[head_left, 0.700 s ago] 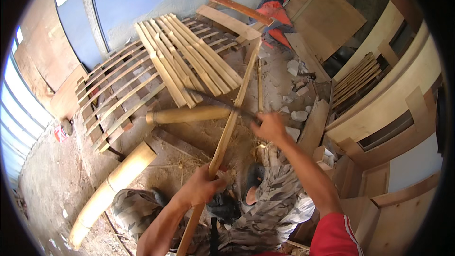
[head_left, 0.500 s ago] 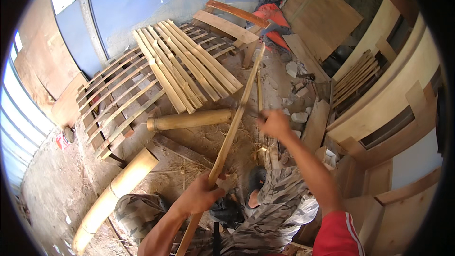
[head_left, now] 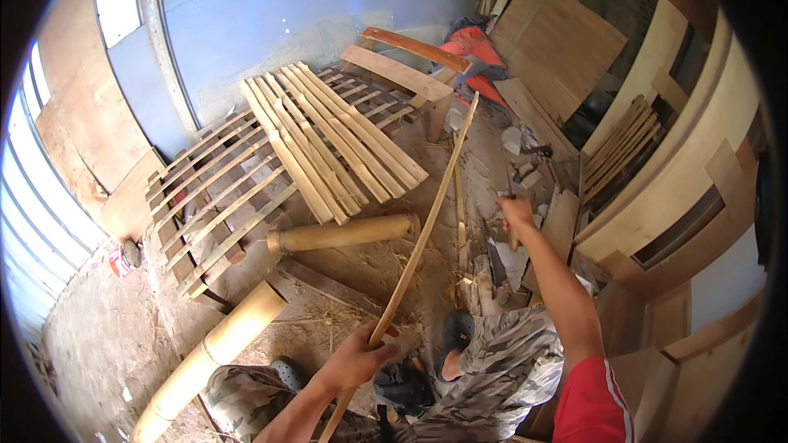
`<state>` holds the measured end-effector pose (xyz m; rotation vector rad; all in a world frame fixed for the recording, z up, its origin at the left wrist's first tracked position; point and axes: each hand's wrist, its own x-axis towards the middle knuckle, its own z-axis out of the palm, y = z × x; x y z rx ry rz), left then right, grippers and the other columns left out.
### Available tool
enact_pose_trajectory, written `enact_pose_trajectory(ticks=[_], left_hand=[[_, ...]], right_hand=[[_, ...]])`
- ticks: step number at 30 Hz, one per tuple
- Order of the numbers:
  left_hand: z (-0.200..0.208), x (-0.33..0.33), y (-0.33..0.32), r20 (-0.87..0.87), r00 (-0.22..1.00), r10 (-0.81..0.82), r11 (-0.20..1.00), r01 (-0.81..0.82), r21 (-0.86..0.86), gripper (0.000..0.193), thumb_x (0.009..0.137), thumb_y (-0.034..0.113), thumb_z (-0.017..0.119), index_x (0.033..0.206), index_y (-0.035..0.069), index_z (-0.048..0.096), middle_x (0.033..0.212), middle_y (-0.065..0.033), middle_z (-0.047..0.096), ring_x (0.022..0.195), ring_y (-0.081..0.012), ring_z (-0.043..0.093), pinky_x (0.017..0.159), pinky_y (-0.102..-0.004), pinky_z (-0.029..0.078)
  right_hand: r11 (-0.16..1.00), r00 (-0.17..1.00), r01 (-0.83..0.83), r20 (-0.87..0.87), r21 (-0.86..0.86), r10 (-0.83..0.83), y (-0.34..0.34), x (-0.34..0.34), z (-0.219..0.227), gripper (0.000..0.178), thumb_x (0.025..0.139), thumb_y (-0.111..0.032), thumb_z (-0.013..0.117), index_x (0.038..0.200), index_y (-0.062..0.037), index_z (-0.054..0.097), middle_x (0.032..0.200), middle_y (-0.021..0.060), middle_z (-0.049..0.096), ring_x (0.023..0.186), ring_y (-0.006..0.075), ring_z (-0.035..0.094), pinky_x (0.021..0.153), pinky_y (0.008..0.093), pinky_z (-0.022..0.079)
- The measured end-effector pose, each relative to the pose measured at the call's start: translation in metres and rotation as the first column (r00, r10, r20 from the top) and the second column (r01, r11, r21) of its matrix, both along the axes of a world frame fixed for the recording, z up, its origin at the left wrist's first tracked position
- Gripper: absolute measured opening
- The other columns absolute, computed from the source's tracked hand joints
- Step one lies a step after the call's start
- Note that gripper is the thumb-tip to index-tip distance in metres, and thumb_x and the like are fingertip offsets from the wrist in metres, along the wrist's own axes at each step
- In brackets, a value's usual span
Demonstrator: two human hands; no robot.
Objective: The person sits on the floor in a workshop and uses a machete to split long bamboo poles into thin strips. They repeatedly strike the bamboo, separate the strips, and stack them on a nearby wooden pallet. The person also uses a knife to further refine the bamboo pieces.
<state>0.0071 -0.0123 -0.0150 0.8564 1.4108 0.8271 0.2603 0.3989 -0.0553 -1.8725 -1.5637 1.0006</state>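
Note:
A long, thin bamboo strip slants up and away across the middle. My left hand is closed round its lower part, and its near end runs down past my wrist to the lower edge. My right hand is closed on a knife, whose handle shows below the fist; its blade can hardly be made out. That hand is to the right of the strip and apart from it. Beyond the left hand, a short thick bamboo piece lies on the floor.
Several split bamboo lengths lie across a slatted wooden frame. A thick bamboo pole is at the lower left. A low wooden bench stands by the blue wall. Wooden panels line the right side, with rubble beside them.
My right hand has moved right, carrying the knife away from the bamboo strip. The strip's far end has swung slightly right, still in my left hand. The view has shifted a little.

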Motion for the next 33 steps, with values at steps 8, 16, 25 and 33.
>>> enact_pose_trajectory(ticks=[8,16,25,33], left_hand=[[-0.012,0.014,0.01,-0.249,0.94,0.234,0.963,-0.188,0.194,0.047,0.096,0.044,0.057,0.112,0.0,0.058,0.075,-0.0177,0.061,0.071,-0.0295,0.061,0.067,-0.0392,0.046],[-0.005,0.019,0.017,-0.332,0.9,0.284,0.952,-0.222,0.212,0.05,0.095,0.045,0.058,0.109,-0.003,0.059,0.077,-0.0219,0.063,0.075,-0.0334,0.066,0.069,-0.0435,0.048],[0.003,0.017,0.012,-0.409,0.858,0.31,0.92,-0.163,0.357,0.05,0.086,0.033,0.075,0.115,-0.003,0.055,0.085,-0.0163,0.066,0.073,-0.0239,0.067,0.067,-0.0359,0.052],[0.003,0.017,0.015,-0.148,0.972,0.184,0.971,-0.156,0.181,0.056,0.089,0.022,0.074,0.126,-0.001,0.039,0.086,-0.0103,0.065,0.062,-0.0134,0.064,0.054,-0.0275,0.051]], right_hand=[[0.971,0.844,-0.238,-0.499,-0.019,0.197,-0.119,-0.062,0.062,0.034,0.089,-0.035,0.074,0.086,-0.0092,0.053,0.076,0.0044,0.061,0.059,0.0142,0.059,0.048,0.0313,0.048],[0.931,0.657,-0.356,-0.687,0.08,0.31,-0.196,-0.106,0.049,0.029,0.084,-0.018,0.08,0.095,-0.0093,0.054,0.097,0.0092,0.068,0.085,0.0178,0.068,0.055,0.0318,0.05],[0.939,0.632,-0.345,-0.737,0.011,0.241,-0.196,-0.118,0.052,0.03,0.085,-0.014,0.076,0.107,-0.0028,0.059,0.094,0.0088,0.068,0.077,0.0185,0.068,0.054,0.0321,0.049],[0.937,0.723,-0.348,-0.631,0.018,0.281,-0.193,-0.115,0.047,0.026,0.086,-0.013,0.072,0.108,-0.0029,0.061,0.093,0.0068,0.068,0.077,0.018,0.068,0.054,0.0313,0.048]])
